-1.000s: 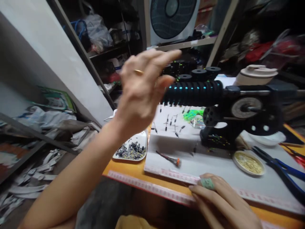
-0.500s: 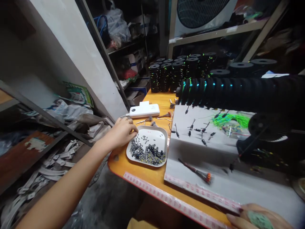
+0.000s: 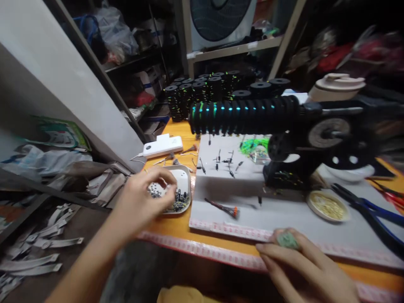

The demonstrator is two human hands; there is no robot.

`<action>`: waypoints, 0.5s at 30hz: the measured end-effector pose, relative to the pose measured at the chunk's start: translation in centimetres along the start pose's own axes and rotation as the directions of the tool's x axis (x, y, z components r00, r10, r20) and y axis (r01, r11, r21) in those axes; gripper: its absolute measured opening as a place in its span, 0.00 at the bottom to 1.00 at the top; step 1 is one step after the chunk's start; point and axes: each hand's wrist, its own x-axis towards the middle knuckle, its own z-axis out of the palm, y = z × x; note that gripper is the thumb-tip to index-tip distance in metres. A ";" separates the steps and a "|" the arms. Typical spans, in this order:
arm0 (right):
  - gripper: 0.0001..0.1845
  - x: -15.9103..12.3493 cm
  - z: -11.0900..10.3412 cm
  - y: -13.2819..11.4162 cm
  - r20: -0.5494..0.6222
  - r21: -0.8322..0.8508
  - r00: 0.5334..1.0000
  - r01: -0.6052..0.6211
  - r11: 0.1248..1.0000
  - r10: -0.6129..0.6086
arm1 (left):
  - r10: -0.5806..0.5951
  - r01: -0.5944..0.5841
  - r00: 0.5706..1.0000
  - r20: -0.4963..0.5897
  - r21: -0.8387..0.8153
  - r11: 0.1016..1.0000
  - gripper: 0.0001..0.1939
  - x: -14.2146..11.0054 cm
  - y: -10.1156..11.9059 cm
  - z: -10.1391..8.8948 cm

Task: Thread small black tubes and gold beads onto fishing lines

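Note:
My left hand (image 3: 140, 200) hovers over the near-left part of a white tray (image 3: 185, 172), its thumb and fingers drawn together in a pinch. Whatever is between those fingertips is too small to make out. The tray holds many small black, grey and yellow pieces (image 3: 180, 203), partly hidden by the hand. My right hand (image 3: 307, 267) rests at the front edge of the white board (image 3: 240, 219), thumb and forefinger pressed together, a green wrap on one finger. Anything in that pinch is hidden. Beyond it, a black ridged roller (image 3: 243, 117) with shiny blue-green spots sits on a dark winding device (image 3: 328, 139).
Orange-tipped wire bundle (image 3: 224, 208), scattered black pieces (image 3: 232, 173) and green strands (image 3: 252, 147) lie on the board. At right are a dish of gold bits (image 3: 328, 207) and blue-handled pliers (image 3: 372, 223). A white power bank (image 3: 164, 145) and black spools (image 3: 198, 90) stand behind.
My left hand came down from beside the roller to the tray's left rim, then moved over the pieces and pinched. The view swung left and back. My right hand stays at the board's edge.

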 end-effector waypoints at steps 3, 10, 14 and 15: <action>0.09 1.3 -0.5 -1.9 -0.009 0.103 0.991 -0.129 0.986 0.130 | -0.171 0.138 0.984 0.042 -0.792 0.595 0.06 -3.5 5.6 4.2; 0.10 2.5 -0.6 -4.9 0.089 0.399 0.952 -0.305 0.865 0.294 | -0.314 0.277 0.873 0.373 -0.909 -0.310 0.12 -7.0 10.0 10.6; 0.11 2.8 -0.5 -5.8 0.089 0.490 0.943 -0.323 0.810 0.322 | -0.300 0.300 0.858 0.417 -0.881 -0.367 0.14 -7.3 10.3 10.2; 0.11 2.9 -0.5 -6.0 0.091 0.513 0.941 -0.324 0.795 0.326 | -0.283 0.310 0.860 0.426 -0.874 -0.373 0.14 -7.4 10.3 10.1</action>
